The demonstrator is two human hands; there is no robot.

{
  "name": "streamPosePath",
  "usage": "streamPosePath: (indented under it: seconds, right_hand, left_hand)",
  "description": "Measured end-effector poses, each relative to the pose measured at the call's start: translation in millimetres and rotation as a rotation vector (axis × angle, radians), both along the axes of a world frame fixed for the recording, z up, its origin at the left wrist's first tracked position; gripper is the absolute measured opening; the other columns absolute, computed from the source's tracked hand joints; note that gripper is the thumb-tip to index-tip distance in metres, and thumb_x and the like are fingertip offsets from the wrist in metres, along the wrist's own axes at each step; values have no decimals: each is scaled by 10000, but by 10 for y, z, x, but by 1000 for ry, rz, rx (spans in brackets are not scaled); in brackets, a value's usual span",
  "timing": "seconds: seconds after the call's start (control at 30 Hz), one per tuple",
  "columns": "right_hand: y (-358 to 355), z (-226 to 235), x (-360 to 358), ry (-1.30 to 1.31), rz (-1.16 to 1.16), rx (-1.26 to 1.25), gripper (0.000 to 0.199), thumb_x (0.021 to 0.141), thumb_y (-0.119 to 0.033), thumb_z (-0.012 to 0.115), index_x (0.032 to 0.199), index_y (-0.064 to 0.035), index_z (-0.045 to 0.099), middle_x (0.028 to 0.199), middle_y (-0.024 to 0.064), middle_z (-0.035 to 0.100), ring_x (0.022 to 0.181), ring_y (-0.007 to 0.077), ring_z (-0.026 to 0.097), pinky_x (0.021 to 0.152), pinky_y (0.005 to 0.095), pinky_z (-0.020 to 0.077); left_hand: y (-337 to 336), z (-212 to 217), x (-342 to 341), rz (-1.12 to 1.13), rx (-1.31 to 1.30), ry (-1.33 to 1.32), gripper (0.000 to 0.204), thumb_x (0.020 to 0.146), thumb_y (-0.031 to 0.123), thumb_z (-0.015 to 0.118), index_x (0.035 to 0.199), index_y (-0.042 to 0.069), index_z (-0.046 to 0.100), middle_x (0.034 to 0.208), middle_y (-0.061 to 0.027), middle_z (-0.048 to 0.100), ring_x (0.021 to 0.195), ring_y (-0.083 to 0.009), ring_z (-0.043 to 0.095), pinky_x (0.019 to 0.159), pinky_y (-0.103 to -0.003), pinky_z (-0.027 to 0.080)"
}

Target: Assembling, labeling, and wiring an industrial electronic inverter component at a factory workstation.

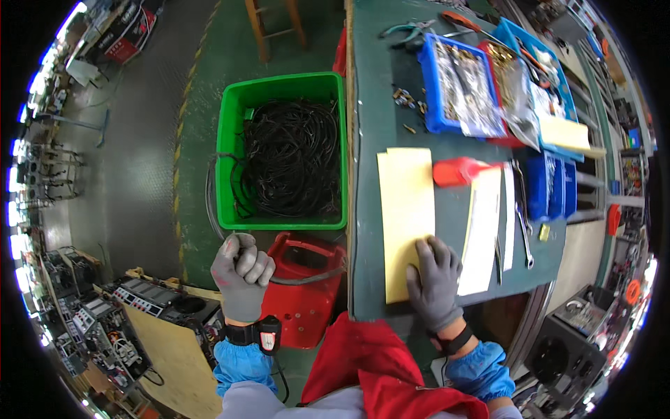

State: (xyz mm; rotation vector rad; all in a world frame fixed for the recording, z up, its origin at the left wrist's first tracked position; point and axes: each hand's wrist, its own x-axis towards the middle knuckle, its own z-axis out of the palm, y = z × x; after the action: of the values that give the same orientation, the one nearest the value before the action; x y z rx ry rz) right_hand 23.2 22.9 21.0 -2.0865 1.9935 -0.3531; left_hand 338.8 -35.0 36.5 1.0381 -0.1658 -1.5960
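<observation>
My left hand (pixel 241 274), in a grey glove, is closed in front of the green bin. A black cable (pixel 307 278) appears to run through its fist: one part loops down outside the bin's left wall, another leaves toward the bench edge. The green bin (pixel 283 226) holds a tangled heap of black cables (pixel 289 157). My right hand (pixel 435 283), also gloved, lies on the near right part of a stack of yellow sheets (pixel 405 216), fingers stretched out. White-and-yellow strips (pixel 481 241) lie just right of it, with a red bottle (pixel 455 172) beyond.
A red plastic seat (pixel 300 314) stands below the bin. On the green bench (pixel 370 244) are a wrench (pixel 525 230), a blue tray of small metal parts (pixel 433 105), pliers (pixel 410 29), loose fittings (pixel 405 98) and blue bins (pixel 551 185). A wooden stool (pixel 262 31) stands beyond.
</observation>
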Motion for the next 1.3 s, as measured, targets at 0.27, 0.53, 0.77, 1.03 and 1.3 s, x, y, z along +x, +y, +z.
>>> streamPosePath:
  seconds: [0.27, 0.53, 0.77, 1.03, 1.3]
  right_hand:
    - [1400, 757, 372, -640, 518, 30, 633, 892, -369, 590, 1350, 30, 414, 1224, 199, 539, 1161, 353, 511, 1005, 468, 369]
    - [4093, 650, -533, -554, 207, 167, 396, 777, -110, 576, 1164, -174, 633, 829, 85, 651, 751, 308, 630, 695, 419, 481]
    - [6887, 369, -1273, 73, -273, 444, 228, 770, -218, 602, 994, -251, 627, 763, 44, 629, 709, 269, 645, 631, 428, 456]
    - [8768, -278, -484, 57, -836, 847, 199, 815, -247, 557, 961, -258, 692, 806, 61, 685, 754, 280, 679, 645, 441, 474]
    - [8777, -577, -467, 1, -1149, 922, 203, 815, -254, 563, 976, -252, 687, 935, 77, 686, 871, 295, 665, 752, 451, 464]
  left_hand:
    - [1526, 934, -707, -159, -180, 185, 321, 1004, 302, 420, 925, 79, 637, 468, 95, 217, 355, -47, 168, 354, -243, 177]
    - [2966, 936, -1642, -520, -55, 276, 317, 918, 288, 545, 1086, 38, 647, 590, 55, 305, 563, -118, 359, 622, -323, 375]
    - [3674, 416, -2485, -967, 187, 202, 272, 903, 200, 560, 1020, -38, 619, 735, -91, 658, 728, -283, 655, 779, -484, 539]
    - [3904, 557, -3726, -1194, 50, 88, 230, 927, 232, 555, 1046, 36, 571, 615, 50, 396, 553, -107, 428, 573, -303, 405]
    - [3950, 879, -4822, -1436, -230, 58, 346, 964, 335, 531, 1073, 7, 548, 622, 51, 307, 535, -92, 336, 524, -283, 336]
